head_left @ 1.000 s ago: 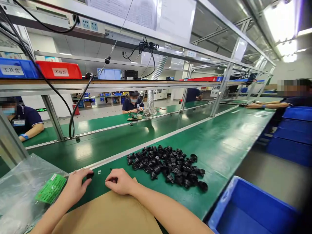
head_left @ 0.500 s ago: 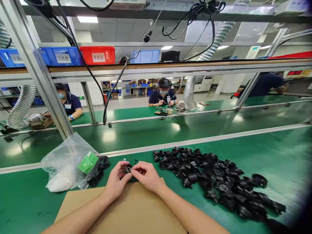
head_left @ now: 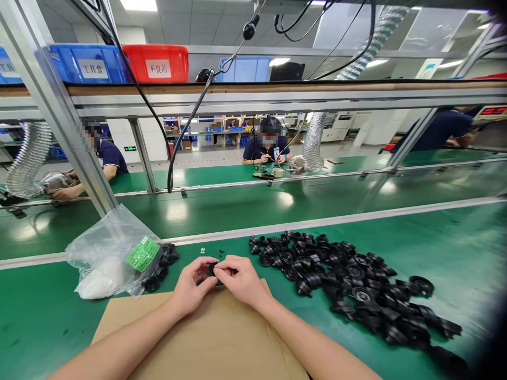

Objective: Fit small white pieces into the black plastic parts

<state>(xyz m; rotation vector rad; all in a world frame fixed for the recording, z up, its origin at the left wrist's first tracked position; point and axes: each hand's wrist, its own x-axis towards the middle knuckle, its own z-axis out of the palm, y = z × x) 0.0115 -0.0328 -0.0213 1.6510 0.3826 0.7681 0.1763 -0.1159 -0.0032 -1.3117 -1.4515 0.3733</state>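
Note:
Between my two hands, above the far edge of a brown cardboard sheet, is a small round black plastic part, mostly covered by fingers. My left hand curls around its left side, thumb and fingers closed on it. The fingertips of my right hand pinch at its right side; whether they hold something smaller there is hidden. Just beyond the hands lie some tiny white pieces and tiny black pieces on the green bench.
A large heap of black plastic parts spreads across the right. On the left lie a clear plastic bag with a green label and more black parts. A metal post and hanging black cable stand ahead. Co-workers sit across the bench.
The black part has turned in my fingers, so its ringed face no longer shows. My right hand covers more of it. The camera view has shifted slightly.

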